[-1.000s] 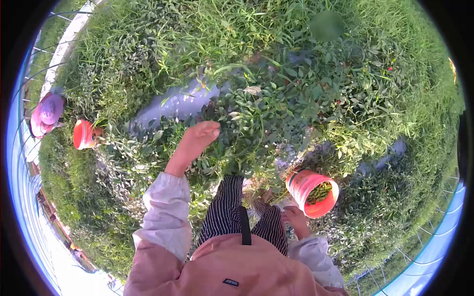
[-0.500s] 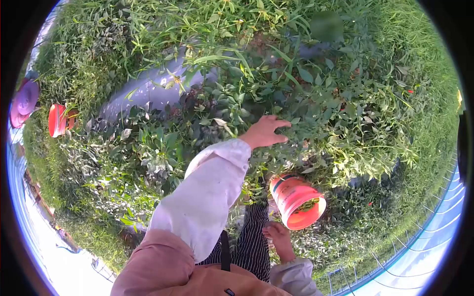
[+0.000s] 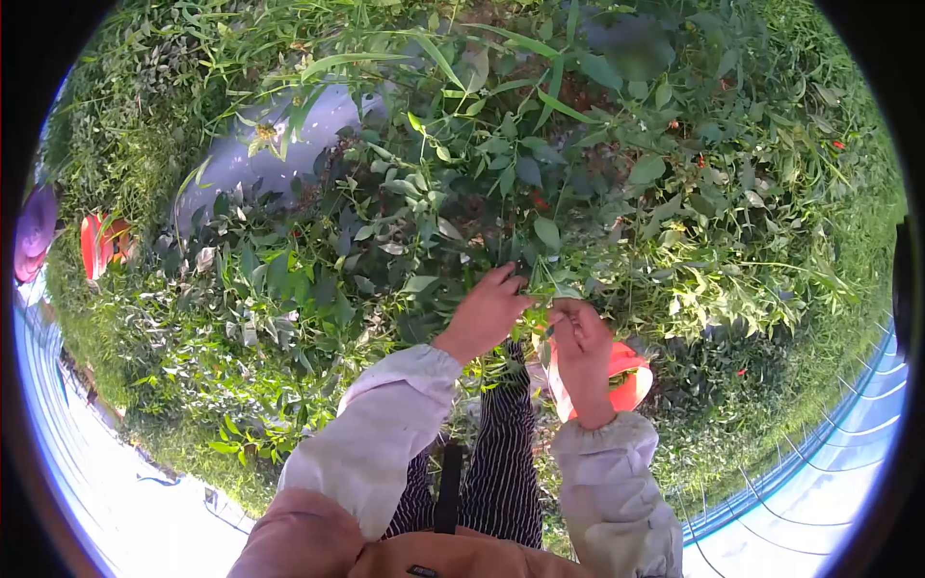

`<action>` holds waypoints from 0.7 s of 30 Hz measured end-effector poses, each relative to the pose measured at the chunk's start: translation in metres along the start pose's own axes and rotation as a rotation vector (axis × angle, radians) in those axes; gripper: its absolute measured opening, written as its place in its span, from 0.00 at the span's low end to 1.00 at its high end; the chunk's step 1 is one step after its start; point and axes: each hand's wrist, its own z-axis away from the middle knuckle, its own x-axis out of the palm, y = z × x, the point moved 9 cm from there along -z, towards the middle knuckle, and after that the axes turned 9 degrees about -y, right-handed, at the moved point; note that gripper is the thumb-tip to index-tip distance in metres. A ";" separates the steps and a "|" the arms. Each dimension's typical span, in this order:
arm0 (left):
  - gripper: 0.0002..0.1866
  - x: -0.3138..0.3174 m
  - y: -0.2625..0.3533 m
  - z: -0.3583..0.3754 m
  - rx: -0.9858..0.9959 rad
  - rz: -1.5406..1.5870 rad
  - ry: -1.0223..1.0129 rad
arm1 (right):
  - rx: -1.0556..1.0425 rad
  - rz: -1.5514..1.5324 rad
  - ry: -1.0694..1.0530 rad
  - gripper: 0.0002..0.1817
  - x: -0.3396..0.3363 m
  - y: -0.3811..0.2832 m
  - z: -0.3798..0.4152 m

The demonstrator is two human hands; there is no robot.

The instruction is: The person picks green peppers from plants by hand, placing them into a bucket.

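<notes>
My left hand (image 3: 487, 313) reaches into the leafy plants, its fingers curled round a green plant stem (image 3: 545, 284). Close beside it, on the right, my right hand (image 3: 582, 345) is closed in a pinch among the same leaves; whatever lies between its fingertips is too small to make out. Behind my right hand and wrist stands a red bucket (image 3: 631, 390), partly hidden by them. Its contents are mostly covered from this angle.
Dense foliage and grass surround my legs in striped trousers (image 3: 506, 453). Small red fruits (image 3: 838, 145) dot the plants. Grey ground sheeting (image 3: 279, 144) shows through at upper left. Another red bucket (image 3: 96, 249) and a purple hat-like shape (image 3: 37, 226) are at far left.
My right hand has risen from beside the bucket into the leaves, now in front of the bucket. My left hand has come down and its spread fingers have closed.
</notes>
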 end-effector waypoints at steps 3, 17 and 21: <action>0.13 -0.002 -0.003 0.006 -0.011 -0.055 0.024 | -0.122 0.120 0.168 0.09 -0.036 -0.033 -0.057; 0.24 0.027 -0.014 0.008 -0.047 0.103 0.036 | -0.341 0.807 -0.500 0.30 0.138 -0.012 -0.195; 0.28 0.057 -0.021 0.013 -0.050 -0.025 -0.081 | -0.485 1.042 -0.429 0.24 0.141 0.034 -0.160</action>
